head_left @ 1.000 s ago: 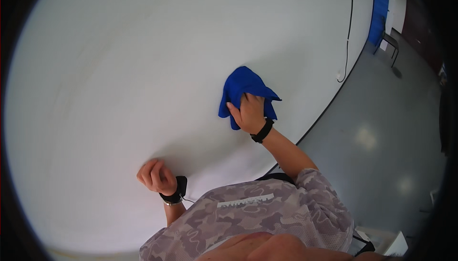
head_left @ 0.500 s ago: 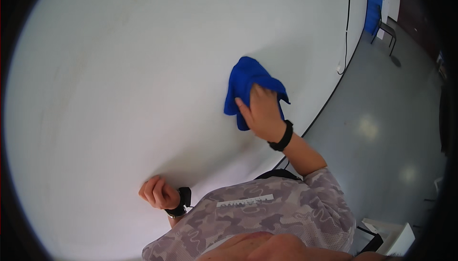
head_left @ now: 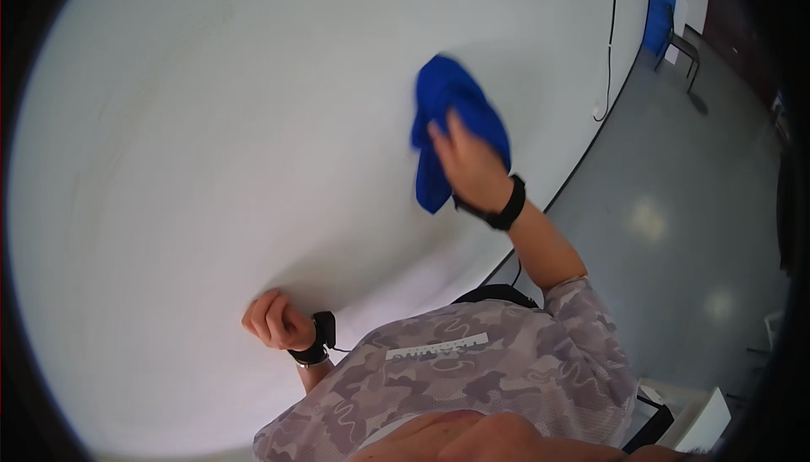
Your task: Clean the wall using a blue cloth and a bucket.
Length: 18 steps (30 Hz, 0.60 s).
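A bright blue cloth is pressed against the pale wall by my right hand. The fingers of that hand sit on the cloth, partly covered by its folds and a little blurred; a black band circles the wrist. Lower down and to the left, my left hand rests near the wall with its fingers curled in. Nothing shows in it, though the inside of the palm is hidden. It wears a black strap with a small dark device on the wrist.
A dark cable runs along the wall at the upper right, near its dark base edge. Beyond lies the grey floor, with a chair far off. A white box-like object stands at the lower right.
My right hand has moved up the wall with the blue cloth, which is now folded narrower. The left hand has shifted up slightly in the picture, still curled.
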Each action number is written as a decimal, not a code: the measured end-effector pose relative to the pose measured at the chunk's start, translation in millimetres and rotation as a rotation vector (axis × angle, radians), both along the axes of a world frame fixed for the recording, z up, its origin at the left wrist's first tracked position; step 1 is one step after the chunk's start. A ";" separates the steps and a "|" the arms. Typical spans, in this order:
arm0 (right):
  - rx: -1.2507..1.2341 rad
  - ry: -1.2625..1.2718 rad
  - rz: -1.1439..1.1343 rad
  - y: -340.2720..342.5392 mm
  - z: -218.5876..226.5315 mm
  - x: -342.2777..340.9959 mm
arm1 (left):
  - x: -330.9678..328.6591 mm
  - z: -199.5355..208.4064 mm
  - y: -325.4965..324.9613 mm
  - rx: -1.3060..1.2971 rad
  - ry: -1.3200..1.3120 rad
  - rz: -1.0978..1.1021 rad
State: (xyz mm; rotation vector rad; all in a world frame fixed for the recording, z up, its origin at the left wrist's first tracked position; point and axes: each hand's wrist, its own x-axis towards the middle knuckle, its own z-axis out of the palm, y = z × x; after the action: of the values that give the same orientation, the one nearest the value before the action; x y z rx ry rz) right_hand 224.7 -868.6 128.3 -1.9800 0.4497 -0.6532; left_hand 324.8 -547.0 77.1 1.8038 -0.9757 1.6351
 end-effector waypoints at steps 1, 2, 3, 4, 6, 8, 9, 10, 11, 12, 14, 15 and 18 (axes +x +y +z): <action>-0.121 -0.239 -0.116 -17.7 -6.4 3.9 | -0.7 1.4 -3.2 0.000 0.001 -0.017; -0.244 -0.477 -0.223 -34.7 -18.3 11.0 | -2.2 2.6 -4.8 -0.001 0.014 -0.005; -0.239 -0.480 -0.259 -44.1 -23.0 13.6 | -3.0 3.3 -5.7 -0.003 0.028 0.011; -0.240 -0.478 -0.263 -42.6 -27.5 16.7 | -2.9 3.4 -5.7 -0.002 0.029 0.007; -0.519 -0.717 -0.361 -31.6 -31.0 29.0 | -1.2 3.1 -4.7 -0.001 0.003 -0.017; -0.476 -0.564 -0.290 0.4 -37.9 29.4 | -0.2 2.7 -2.2 -0.005 0.006 -0.012; -0.468 -0.567 -0.205 12.6 -43.2 27.1 | 0.4 2.9 -2.2 -0.010 0.005 -0.008; -0.461 -0.571 -0.117 20.1 -45.7 25.3 | 0.7 2.8 -2.7 -0.011 0.004 -0.006; -0.531 -0.667 -0.110 22.0 -43.0 23.3 | 1.0 2.8 -3.2 -0.012 0.008 -0.009; -0.532 -0.669 -0.107 17.8 -40.7 20.6 | 1.2 2.5 -3.2 -0.013 0.013 -0.012; -0.391 -0.650 -0.078 -4.5 -31.8 16.0 | 2.4 3.2 -3.3 -0.007 0.004 -0.009; -0.371 -0.735 -0.118 -15.5 -22.3 17.8 | 2.6 4.3 -3.1 0.002 -0.003 -0.009; -0.239 -0.751 -0.219 -33.1 -4.9 20.7 | -3.0 8.3 -2.9 0.002 0.003 0.002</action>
State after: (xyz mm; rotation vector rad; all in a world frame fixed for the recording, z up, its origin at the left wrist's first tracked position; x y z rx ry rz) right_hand 245.5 -901.7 123.4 -1.7409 0.1228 -1.5656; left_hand 321.8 -549.8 85.3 1.8079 -0.9749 1.6330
